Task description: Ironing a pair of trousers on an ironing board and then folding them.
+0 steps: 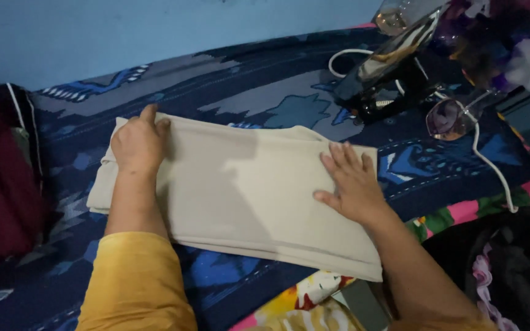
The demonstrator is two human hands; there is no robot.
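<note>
The folded beige cloth (pixel 240 190) lies flat on the dark blue patterned bedspread (pixel 265 86), and smoothing it well likely means keeping both palms flat and pressing evenly outward. The left hand (pixel 137 142) curls over its far left edge (fingers bent around the fold), while the right hand (pixel 351 181) rests open and spread on its right part, gripping nothing.
</note>
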